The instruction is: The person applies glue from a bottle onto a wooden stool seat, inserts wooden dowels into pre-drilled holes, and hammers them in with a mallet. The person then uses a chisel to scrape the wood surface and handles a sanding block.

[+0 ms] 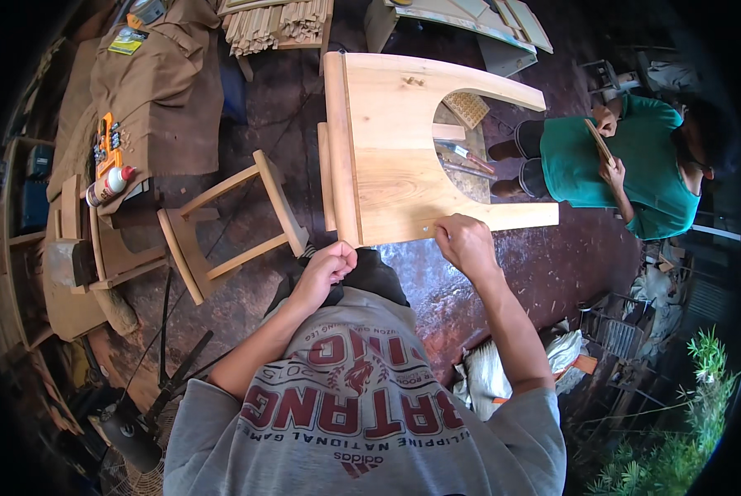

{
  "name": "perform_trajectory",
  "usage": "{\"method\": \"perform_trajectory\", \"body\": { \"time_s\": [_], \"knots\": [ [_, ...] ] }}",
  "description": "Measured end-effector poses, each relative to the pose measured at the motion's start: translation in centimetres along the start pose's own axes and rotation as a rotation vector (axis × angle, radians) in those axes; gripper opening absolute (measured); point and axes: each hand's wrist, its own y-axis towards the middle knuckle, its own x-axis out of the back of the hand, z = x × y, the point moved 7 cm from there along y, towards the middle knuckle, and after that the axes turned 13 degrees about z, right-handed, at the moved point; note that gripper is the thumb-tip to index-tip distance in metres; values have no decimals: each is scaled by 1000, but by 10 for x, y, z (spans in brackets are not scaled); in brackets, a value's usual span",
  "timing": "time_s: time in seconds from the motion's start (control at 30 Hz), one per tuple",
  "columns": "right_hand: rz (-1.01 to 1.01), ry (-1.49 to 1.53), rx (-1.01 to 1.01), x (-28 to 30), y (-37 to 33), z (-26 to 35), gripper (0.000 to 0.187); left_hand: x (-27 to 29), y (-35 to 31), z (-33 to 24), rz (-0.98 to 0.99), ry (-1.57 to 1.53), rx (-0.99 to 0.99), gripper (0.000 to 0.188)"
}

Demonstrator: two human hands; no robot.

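A pale wooden furniture piece (391,149) lies in front of me. Two long legs flank its curved cut-out, and a rounded rail (342,149) runs along its left side. My right hand (467,244) is closed at the piece's near edge, fingers curled and touching the wood. Close to the near left corner, below the rail's end, my left hand (325,274) is closed too, its fingers bent inward. Whatever either hand may hold is hidden by the fingers. Through the cut-out show a brush-like tool (470,157) and a woven-looking panel (466,108).
A small wooden frame (230,223) stands on the floor to the left. Beyond it, a cloth-covered surface (168,107) bears a glue bottle (110,186) and an orange tool (106,145). Wood strips (278,29) are stacked at the back. A person in green (581,157) holds a wooden piece at right.
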Motion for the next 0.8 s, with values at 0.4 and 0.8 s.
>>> {"method": "perform_trajectory", "body": {
  "time_s": [0.4, 0.8],
  "knots": [
    [16, -89, 92, -7, 5, 11, 8, 12, -3, -16, -86, 38, -110, 14],
    [-76, -36, 44, -11, -7, 10, 8, -23, 25, -30, 53, -258, -53, 12]
  ]
}}
